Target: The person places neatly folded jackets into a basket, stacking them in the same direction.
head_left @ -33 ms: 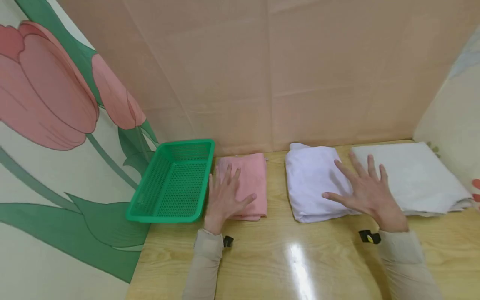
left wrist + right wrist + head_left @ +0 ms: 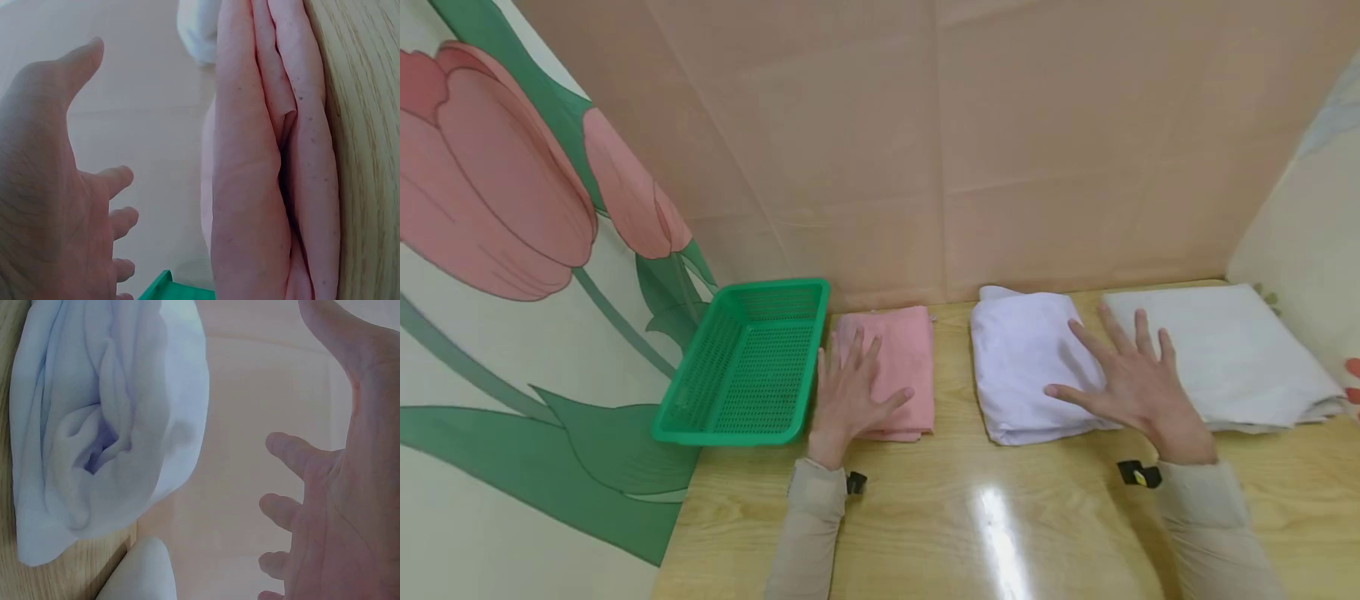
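Observation:
My left hand (image 2: 850, 400) hovers with spread fingers above the left part of a folded pink cloth (image 2: 906, 367). In the left wrist view a gap shows between that hand (image 2: 56, 181) and the cloth's layered folds (image 2: 250, 175). Over on the right, my right hand (image 2: 1138, 383) is spread too, above the gap between a folded pale lavender cloth (image 2: 1022, 367) and a wider folded white cloth (image 2: 1232, 350). The right wrist view has its palm (image 2: 350, 506) apart from the lavender cloth's rolled folds (image 2: 106, 437). Neither hand holds anything.
A green perforated plastic basket (image 2: 760, 375) stands at the left, close beside the left hand. All of it rests on a wooden table (image 2: 925, 517). Behind hangs a creased beige sheet (image 2: 865, 150), and a wall with painted tulips (image 2: 512, 183) borders the left side.

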`<move>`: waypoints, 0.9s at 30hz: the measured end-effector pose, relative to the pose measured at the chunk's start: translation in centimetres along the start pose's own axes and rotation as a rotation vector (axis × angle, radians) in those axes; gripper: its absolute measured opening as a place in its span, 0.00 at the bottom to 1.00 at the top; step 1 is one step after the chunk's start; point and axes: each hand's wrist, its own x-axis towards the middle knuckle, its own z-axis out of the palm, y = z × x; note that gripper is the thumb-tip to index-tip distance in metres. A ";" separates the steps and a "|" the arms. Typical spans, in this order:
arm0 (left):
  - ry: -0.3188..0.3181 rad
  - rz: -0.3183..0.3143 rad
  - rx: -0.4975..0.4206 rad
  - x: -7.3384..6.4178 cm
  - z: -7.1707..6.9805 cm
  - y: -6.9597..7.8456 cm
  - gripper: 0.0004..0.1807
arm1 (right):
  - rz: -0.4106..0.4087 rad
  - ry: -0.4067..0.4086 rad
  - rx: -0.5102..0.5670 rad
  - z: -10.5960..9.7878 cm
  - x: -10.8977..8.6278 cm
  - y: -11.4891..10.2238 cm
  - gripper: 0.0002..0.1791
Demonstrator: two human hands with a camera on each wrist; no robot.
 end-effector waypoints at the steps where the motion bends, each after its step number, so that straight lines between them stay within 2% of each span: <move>1: 0.001 0.003 0.000 0.0 0.0 0.0 0.60 | -0.001 0.002 -0.003 0.0 0.0 0.0 0.62; 12: 0.006 0.011 0.022 -0.3 -0.6 0.0 0.60 | -0.006 0.044 -0.028 -0.6 -0.3 0.0 0.63; 18: 0.020 0.013 -0.007 -0.2 -0.9 0.2 0.60 | -0.008 0.056 -0.022 -0.8 -0.4 -0.1 0.63; 22: 0.030 0.014 -0.020 0.0 -1.0 0.3 0.60 | -0.011 0.058 -0.001 -0.9 -0.2 -0.4 0.62; 27: 0.011 -0.012 -0.056 0.3 -1.1 0.4 0.58 | -0.023 0.074 0.054 -0.9 0.7 -1.7 0.61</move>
